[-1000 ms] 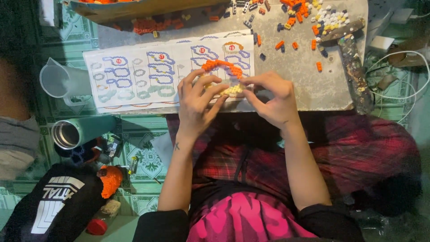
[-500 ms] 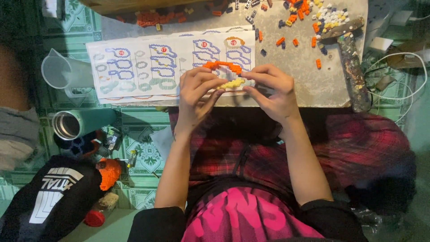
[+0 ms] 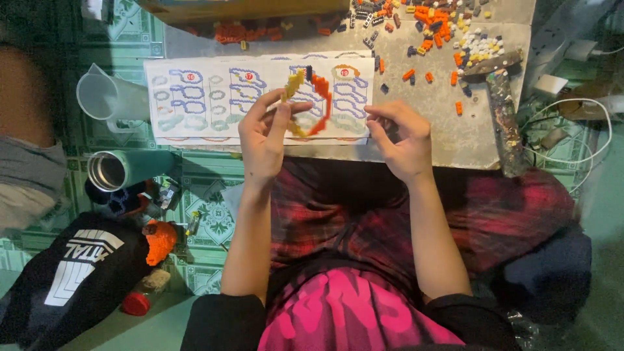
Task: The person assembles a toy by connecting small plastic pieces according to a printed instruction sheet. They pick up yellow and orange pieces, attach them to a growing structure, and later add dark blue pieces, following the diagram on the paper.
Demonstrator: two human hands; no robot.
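My left hand (image 3: pixel 263 133) pinches an orange and yellow ring of small building bricks (image 3: pixel 311 104) and holds it upright over a white instruction sheet (image 3: pixel 214 97). The sheet lies on a grey board (image 3: pixel 448 140) across my lap. My right hand (image 3: pixel 400 136) hovers just right of the ring, fingers curled, and I cannot tell whether it pinches a small piece. Loose orange, yellow, white and dark bricks (image 3: pixel 442 26) are scattered over the far right part of the board.
A hammer (image 3: pixel 500 110) lies on the board's right side beside white cables (image 3: pixel 572 130). A clear plastic jug (image 3: pixel 107 97) and a metal cup (image 3: pixel 117 170) sit left of the board on the tiled floor. A black bag (image 3: pixel 71 273) lies lower left.
Both hands were joined on the brick ring a moment ago. Now the right hand has let go and moved right, and the left hand has tilted the ring upright.
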